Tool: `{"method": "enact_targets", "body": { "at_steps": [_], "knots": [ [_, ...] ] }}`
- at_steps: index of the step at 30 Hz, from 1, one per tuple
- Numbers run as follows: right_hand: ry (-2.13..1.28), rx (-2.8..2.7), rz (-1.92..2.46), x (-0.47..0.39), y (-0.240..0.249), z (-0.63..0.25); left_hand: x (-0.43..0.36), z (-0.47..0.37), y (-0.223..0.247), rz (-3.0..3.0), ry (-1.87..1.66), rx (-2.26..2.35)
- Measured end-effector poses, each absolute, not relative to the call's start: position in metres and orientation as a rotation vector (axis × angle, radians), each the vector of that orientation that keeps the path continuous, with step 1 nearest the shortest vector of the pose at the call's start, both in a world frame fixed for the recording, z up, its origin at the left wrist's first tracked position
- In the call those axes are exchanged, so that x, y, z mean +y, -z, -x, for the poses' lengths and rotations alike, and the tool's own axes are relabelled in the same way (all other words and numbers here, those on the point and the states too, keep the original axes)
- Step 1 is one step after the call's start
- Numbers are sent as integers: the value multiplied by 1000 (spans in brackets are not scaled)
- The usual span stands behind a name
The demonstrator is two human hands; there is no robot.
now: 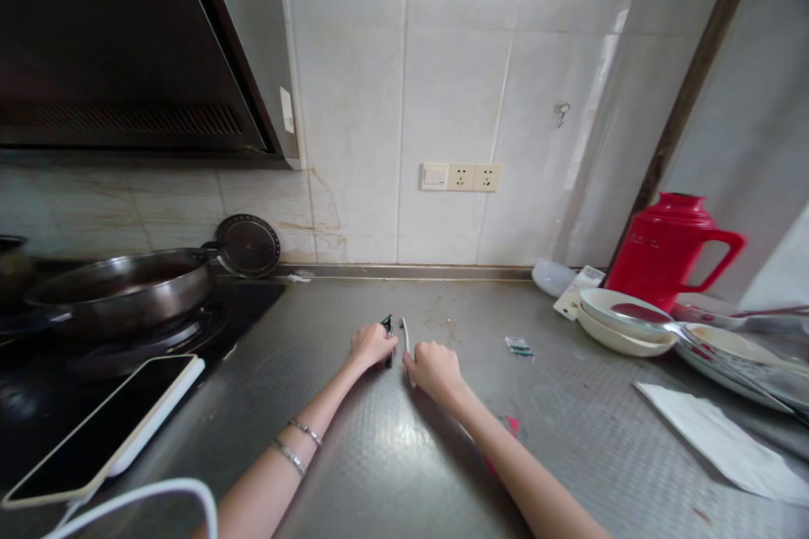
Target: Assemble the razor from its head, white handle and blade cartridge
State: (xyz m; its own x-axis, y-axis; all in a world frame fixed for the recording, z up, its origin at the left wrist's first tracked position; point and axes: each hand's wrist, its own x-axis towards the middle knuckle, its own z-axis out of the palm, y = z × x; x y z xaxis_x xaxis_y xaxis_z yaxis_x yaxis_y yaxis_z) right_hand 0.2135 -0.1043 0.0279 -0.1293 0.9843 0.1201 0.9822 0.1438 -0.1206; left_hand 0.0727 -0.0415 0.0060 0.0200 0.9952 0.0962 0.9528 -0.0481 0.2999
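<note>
In the middle of the steel counter, my left hand (374, 344) is closed around a small dark object (388, 345) with a black end sticking out above and below the fingers; its exact kind is too small to tell. Just to the right, my right hand (435, 368) is closed on a thin white curved stick (405, 335), whose tip points toward the wall. The two held things are close side by side, with a narrow gap between them. A small clear-and-green wrapper (519, 346) lies flat to the right of my right hand.
A phone (101, 425) with a white cable lies at the left by the stove, where a pan (126, 286) sits. A red thermos jug (663, 253), stacked bowls (623, 328) and a white paper sheet (720, 438) are on the right. Red scraps (511, 424) lie beside my right forearm.
</note>
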Motion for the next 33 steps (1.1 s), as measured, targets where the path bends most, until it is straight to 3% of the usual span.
{"method": "enact_targets", "body": {
  "at_steps": [6, 13, 18, 33],
  "knots": [
    [-58, -2156, 1917, -88, -48, -274, -38, -69, -5, -1953, -642, 1907],
    [-115, -2247, 1724, -64, -32, -393, -25, -51, -17, -1719, -799, 1706],
    [-293, -2227, 1841, -63, -28, -452, -26, -34, -40, -1630, -909, 1544],
    [-444, -2175, 1801, -59, -20, -465, -35, -34, -64, -1659, -909, 1343]
  ]
}}
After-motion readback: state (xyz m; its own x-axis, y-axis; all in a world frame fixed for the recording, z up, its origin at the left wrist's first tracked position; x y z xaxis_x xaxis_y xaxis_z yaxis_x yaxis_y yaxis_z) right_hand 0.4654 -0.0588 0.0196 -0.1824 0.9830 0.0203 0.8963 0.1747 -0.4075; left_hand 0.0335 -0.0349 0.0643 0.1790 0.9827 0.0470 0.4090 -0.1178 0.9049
